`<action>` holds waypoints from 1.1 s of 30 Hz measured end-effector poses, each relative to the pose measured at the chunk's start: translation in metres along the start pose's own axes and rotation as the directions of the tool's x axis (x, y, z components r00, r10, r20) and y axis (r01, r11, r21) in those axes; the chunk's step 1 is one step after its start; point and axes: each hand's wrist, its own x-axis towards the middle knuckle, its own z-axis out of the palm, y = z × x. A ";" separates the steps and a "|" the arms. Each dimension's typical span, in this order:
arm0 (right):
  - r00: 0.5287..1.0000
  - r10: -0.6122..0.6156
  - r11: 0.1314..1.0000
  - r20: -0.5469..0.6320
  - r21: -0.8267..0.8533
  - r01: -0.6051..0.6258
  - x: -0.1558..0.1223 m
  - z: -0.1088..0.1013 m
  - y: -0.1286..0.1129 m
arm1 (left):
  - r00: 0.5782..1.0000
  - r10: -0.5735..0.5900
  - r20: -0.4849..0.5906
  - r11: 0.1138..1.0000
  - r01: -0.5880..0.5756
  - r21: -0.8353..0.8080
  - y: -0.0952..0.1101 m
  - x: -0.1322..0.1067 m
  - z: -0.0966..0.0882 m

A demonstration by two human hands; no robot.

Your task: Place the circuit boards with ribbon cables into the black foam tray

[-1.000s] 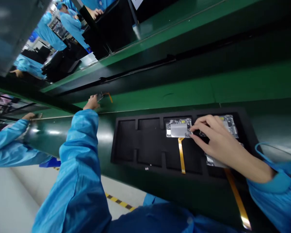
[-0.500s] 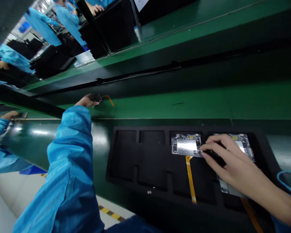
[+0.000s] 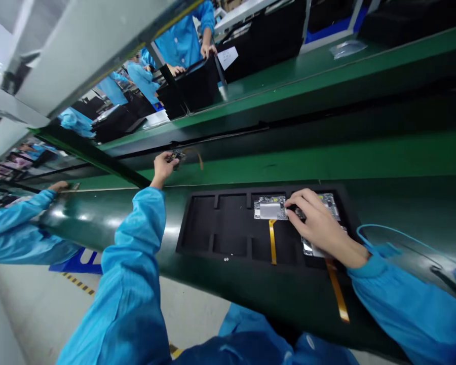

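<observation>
My left hand (image 3: 163, 167) reaches far out over the green conveyor, closed on a circuit board (image 3: 178, 156) whose thin orange ribbon cable trails off to the right. Close to me lies a black foam tray (image 3: 228, 251) with several recesses. My right hand (image 3: 315, 218) is over its right part, thumb and fingers pinched at the right edge of a second circuit board (image 3: 270, 209), which has a silver shield. From that board a yellow ribbon cable (image 3: 272, 243) hangs toward me. More boards (image 3: 330, 204) lie partly hidden under my right hand.
A green post (image 3: 95, 157) rises left of my left hand. At the left, a co-worker's blue sleeve (image 3: 19, 218) reaches to the belt. A blue wrist cord (image 3: 387, 226) runs by my right cuff. Black panels (image 3: 266, 40) stand across the line, near other people.
The view has swung up and to the left, showing more of the overhead frame. My left hand still holds its board over the conveyor; my right hand stays at the tray board's edge.
</observation>
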 end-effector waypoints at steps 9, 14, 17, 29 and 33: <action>0.965 -0.132 0.984 -0.228 0.084 0.155 0.007 -0.004 -0.027 | 0.916 0.400 0.029 0.776 -0.321 -0.543 0.125 -0.195 0.047; 0.946 -0.036 0.989 -0.323 0.123 0.080 0.012 -0.004 -0.024 | 0.820 0.571 0.036 0.698 -0.462 -0.547 0.159 -0.238 0.074; 0.909 0.009 0.980 -0.417 0.186 0.076 0.016 -0.004 -0.019 | 0.753 0.658 -0.010 0.612 -0.542 -0.576 0.167 -0.236 0.085; 0.914 0.127 0.950 -0.385 0.313 0.000 0.016 -0.007 -0.017 | 0.641 0.729 -0.242 0.423 -0.699 -0.577 0.154 -0.240 0.109; 0.925 0.178 0.928 -0.336 0.371 -0.044 0.014 -0.007 -0.019 | 0.683 0.693 -0.230 0.439 -0.653 -0.617 0.153 -0.241 0.113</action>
